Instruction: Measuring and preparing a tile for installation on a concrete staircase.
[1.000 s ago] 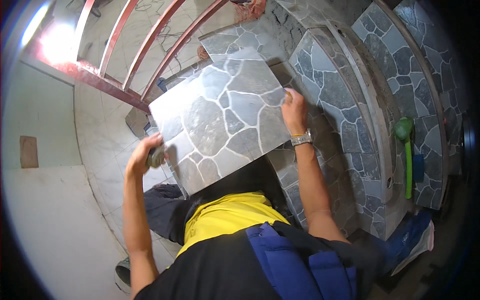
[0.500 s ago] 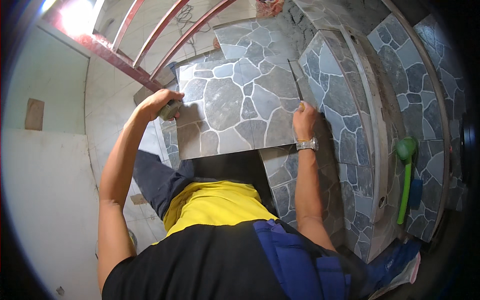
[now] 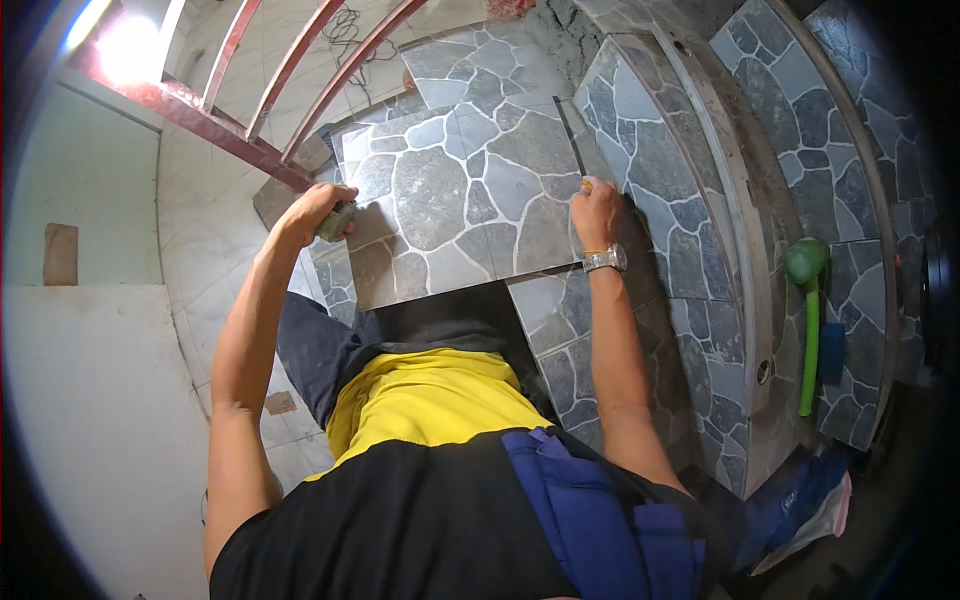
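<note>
A large grey stone-pattern tile [image 3: 430, 195] with pale lines lies in front of me, above my dark trousers. At its left edge, my left hand [image 3: 318, 212] is closed around a rounded grey-green object [image 3: 336, 221]; its kind is unclear, and the fingers partly cover it. My right hand [image 3: 597, 215], with a watch at the wrist, is closed at the tile's right edge. A small yellow thing [image 3: 586, 184] shows at its fingertips, mostly hidden. From there a thin dark strip [image 3: 571, 137] runs away along the tile's edge.
Tiled steps [image 3: 640, 140] with a pale edge rail [image 3: 735, 240] rise on the right. A green long-handled tool [image 3: 810, 320] rests there. Red metal bars [image 3: 290, 90] stand at the far left, near a tangled cable [image 3: 345, 35]. A pale wall [image 3: 90, 400] borders my left.
The whole view has turned and shifted slightly. Both hands keep about the same places at the tile's two edges, still closed.
</note>
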Action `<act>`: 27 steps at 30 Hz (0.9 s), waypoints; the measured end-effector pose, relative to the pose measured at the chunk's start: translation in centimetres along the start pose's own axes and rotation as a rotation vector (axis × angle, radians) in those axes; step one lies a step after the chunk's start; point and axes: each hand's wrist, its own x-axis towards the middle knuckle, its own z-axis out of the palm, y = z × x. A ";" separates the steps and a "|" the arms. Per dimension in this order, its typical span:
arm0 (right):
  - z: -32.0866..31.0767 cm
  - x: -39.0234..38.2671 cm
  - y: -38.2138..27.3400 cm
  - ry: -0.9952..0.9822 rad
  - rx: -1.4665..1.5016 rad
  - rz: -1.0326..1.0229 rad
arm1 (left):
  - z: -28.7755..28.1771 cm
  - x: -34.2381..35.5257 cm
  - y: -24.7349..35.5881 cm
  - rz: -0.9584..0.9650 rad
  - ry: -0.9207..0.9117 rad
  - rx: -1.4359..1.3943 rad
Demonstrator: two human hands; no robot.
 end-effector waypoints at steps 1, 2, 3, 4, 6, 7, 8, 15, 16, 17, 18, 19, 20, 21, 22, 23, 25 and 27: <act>0.0 0.1 0.1 -0.018 -0.014 0.023 | 0.0 0.0 -0.1 0.000 -0.004 -0.003; -0.1 0.1 0.1 -0.036 -0.028 0.046 | 0.0 0.1 -0.2 0.004 -0.010 -0.010; -0.1 0.1 0.1 -0.034 -0.036 0.041 | 0.2 0.1 -0.3 0.013 -0.011 -0.033; -0.3 0.2 -0.2 -0.027 -0.005 0.093 | 0.2 0.3 -0.6 0.022 -0.012 -0.057; -0.5 0.3 -0.5 -0.018 0.018 0.142 | 0.0 0.9 -0.9 0.036 -0.034 -0.052; -0.6 0.4 -0.4 -0.015 -0.012 0.131 | 0.0 1.0 -0.9 0.050 -0.053 -0.036; -0.7 0.6 -0.3 -0.011 -0.042 0.121 | 0.1 1.1 -0.8 0.054 -0.064 -0.037; -2.7 1.1 -2.2 -0.021 -0.025 0.082 | 0.4 1.0 -0.8 0.137 -0.056 -0.111; -3.0 0.6 -2.4 -0.015 -0.028 0.085 | 0.1 0.8 -0.6 0.168 -0.097 -0.111; -3.4 0.1 -2.5 0.051 0.026 0.018 | 0.0 0.6 -0.4 0.149 -0.113 -0.108; -3.9 -0.5 -2.5 0.116 0.079 -0.050 | 0.1 0.5 -0.2 0.151 -0.118 -0.104; -4.5 -1.3 -2.9 0.137 0.164 -0.034 | 0.3 -0.2 0.0 0.127 -0.105 -0.122; -5.2 -2.3 -3.4 0.131 0.170 -0.036 | 0.1 -0.8 -0.2 0.099 -0.086 -0.139; -6.2 -3.3 -3.8 0.049 0.267 0.006 | -0.2 -0.5 -0.7 0.122 -0.112 -0.164; -7.4 -4.7 -4.7 -0.034 0.362 0.052 | -0.3 -1.0 -1.0 0.114 -0.106 -0.163; -8.9 -5.9 -6.0 -0.053 0.463 0.176 | 0.0 -1.1 -1.0 0.115 -0.107 -0.151; -10.0 -8.0 -4.7 -0.073 0.554 0.243 | 1.2 -1.8 -0.7 0.104 -0.055 -0.151; -12.1 -9.7 -5.5 -0.074 0.693 0.324 | 1.2 -2.4 -0.6 0.135 -0.057 -0.118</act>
